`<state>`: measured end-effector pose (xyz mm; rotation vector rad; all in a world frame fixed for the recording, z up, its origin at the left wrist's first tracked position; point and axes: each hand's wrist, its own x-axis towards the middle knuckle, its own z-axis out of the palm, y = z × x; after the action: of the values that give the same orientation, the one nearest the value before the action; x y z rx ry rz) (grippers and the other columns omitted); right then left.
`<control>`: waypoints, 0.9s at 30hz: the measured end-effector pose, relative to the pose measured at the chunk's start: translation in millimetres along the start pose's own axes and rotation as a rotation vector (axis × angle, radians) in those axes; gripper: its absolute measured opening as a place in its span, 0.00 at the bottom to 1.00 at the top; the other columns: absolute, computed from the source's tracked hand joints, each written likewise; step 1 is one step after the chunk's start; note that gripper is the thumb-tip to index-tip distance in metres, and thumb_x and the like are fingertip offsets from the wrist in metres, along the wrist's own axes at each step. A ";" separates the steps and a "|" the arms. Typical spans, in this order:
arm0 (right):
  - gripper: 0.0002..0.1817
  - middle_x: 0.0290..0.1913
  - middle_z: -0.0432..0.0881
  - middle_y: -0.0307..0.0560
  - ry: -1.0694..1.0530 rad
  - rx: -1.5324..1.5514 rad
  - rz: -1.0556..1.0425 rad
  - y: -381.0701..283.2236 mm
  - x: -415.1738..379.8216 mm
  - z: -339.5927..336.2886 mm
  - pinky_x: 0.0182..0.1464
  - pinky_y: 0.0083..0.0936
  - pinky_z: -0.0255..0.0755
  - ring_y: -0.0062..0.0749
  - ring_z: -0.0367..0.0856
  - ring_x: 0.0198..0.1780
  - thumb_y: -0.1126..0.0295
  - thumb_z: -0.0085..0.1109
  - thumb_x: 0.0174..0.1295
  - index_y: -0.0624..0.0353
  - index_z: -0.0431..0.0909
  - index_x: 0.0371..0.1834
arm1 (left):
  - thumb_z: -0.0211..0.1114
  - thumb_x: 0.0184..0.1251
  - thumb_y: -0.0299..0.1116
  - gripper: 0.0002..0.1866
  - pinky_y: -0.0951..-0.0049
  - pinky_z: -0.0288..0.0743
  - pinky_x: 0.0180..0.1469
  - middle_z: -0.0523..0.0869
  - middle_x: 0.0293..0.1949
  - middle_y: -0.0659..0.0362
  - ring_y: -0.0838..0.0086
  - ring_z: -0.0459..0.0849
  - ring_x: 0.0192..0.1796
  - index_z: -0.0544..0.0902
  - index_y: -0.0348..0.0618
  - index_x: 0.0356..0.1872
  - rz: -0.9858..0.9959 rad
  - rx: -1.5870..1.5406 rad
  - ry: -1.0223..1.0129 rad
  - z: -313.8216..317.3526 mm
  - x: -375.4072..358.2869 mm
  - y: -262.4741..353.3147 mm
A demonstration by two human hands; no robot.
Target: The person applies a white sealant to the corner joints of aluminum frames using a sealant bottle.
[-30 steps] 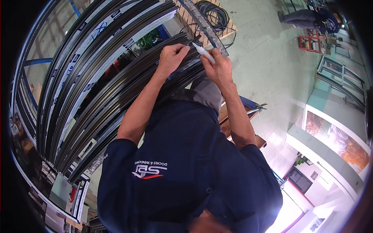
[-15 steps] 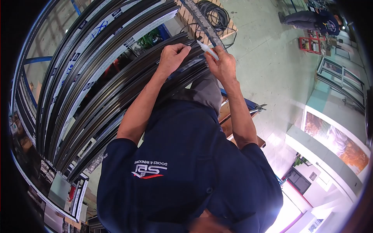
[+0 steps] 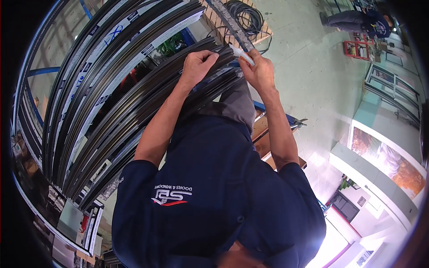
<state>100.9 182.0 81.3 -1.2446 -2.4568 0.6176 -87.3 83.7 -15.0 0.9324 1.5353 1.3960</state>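
Observation:
My left hand (image 3: pixel 199 67) is closed in a pinch over the ends of long dark profiles (image 3: pixel 147 89); what sits between thumb and finger is too small to make out. In my right hand (image 3: pixel 259 73) is a small white bottle with a narrow nozzle (image 3: pixel 241 55), gripped by thumb and fingers. Its tip points up and left, close to the profile ends beside my left fingertips. Whether the tip touches anything cannot be told.
A rack on the left holds several long profiles with printed film (image 3: pixel 116 33). Coiled black cable (image 3: pixel 245 20) lies on a wooden pallet behind a metal bar (image 3: pixel 230 24). Pliers (image 3: pixel 298 123) rest at right. Another person (image 3: pixel 357 21) stands far off near a red crate (image 3: pixel 356 49).
My right hand has shifted slightly right and down, and the bottle is tilted a little more. My left hand has stayed nearly still.

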 end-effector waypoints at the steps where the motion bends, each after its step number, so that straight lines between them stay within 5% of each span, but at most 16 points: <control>1: 0.13 0.29 0.87 0.58 -0.005 0.000 0.002 1.0 0.7 -0.6 0.38 0.47 0.81 0.58 0.89 0.34 0.62 0.73 0.63 0.59 0.83 0.42 | 0.69 0.76 0.36 0.15 0.78 0.65 0.30 0.80 0.24 0.71 0.89 0.71 0.29 0.91 0.31 0.43 0.004 -0.006 0.003 0.5 0.1 0.2; 7: 0.12 0.30 0.88 0.57 -0.007 0.035 -0.054 -2.4 -5.5 2.3 0.38 0.46 0.81 0.56 0.89 0.34 0.63 0.73 0.63 0.58 0.83 0.41 | 0.69 0.74 0.42 0.18 0.71 0.71 0.31 0.82 0.21 0.62 0.84 0.75 0.26 0.91 0.33 0.43 -0.037 -0.006 0.001 -0.2 1.6 -3.5; 13: 0.12 0.31 0.88 0.54 0.046 0.158 -0.074 -9.0 -15.9 6.9 0.37 0.43 0.81 0.54 0.89 0.34 0.65 0.74 0.62 0.58 0.83 0.40 | 0.64 0.82 0.41 0.19 0.79 0.66 0.28 0.78 0.22 0.69 0.87 0.73 0.24 0.90 0.32 0.39 -0.109 -0.041 -0.090 -6.5 5.2 -1.6; 27: 0.14 0.33 0.88 0.55 0.022 0.137 -0.075 -7.4 -24.0 24.9 0.36 0.36 0.80 0.49 0.89 0.33 0.65 0.74 0.65 0.63 0.82 0.44 | 0.56 0.85 0.41 0.23 0.74 0.76 0.29 0.78 0.25 0.64 0.80 0.78 0.24 0.82 0.34 0.30 -0.135 -0.286 -0.225 -16.1 12.3 12.2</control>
<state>98.1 152.7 61.7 -1.0964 -2.3865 0.7344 -107.0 90.4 -3.7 0.7659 1.1730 1.3228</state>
